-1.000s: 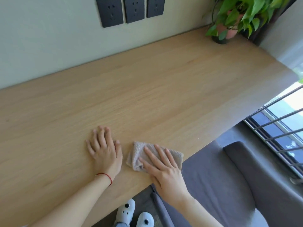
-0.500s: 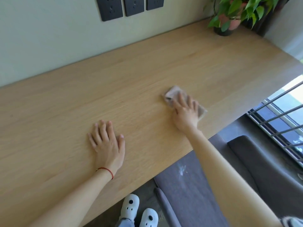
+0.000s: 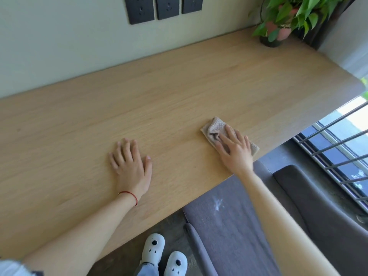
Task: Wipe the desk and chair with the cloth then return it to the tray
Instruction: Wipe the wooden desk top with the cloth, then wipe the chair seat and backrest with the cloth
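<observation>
On the desk, both our hands: palms down, well apart.
Right hand (image 3: 236,149): flat and spread, fingers extended, pressing the cloth against the wood; we press on it rather than clench it.
Left hand (image 3: 130,163): flat on bare wood, fingers loosely together, thumb out to the side, holding nothing.
Left wrist: a thin red string (image 3: 129,195) around it.
Cloth (image 3: 216,129): beige, textured, bunched into folds ahead of our right fingertips, one corner showing past the little-finger side, near the desk's front edge.
Desk (image 3: 179,86): light wood, set against a pale wall.
Chair (image 3: 239,226): grey upholstery, just below the desk edge under our right forearm, a whitish smear (image 3: 218,203) on the seat.
Feet: white clogs (image 3: 165,253) on the floor beside the chair.
Far end of the desk: a potted plant (image 3: 286,18) in the corner.
Wall: three dark sockets (image 3: 163,6) in a row.
Right side: a window with metal bars (image 3: 338,156).
</observation>
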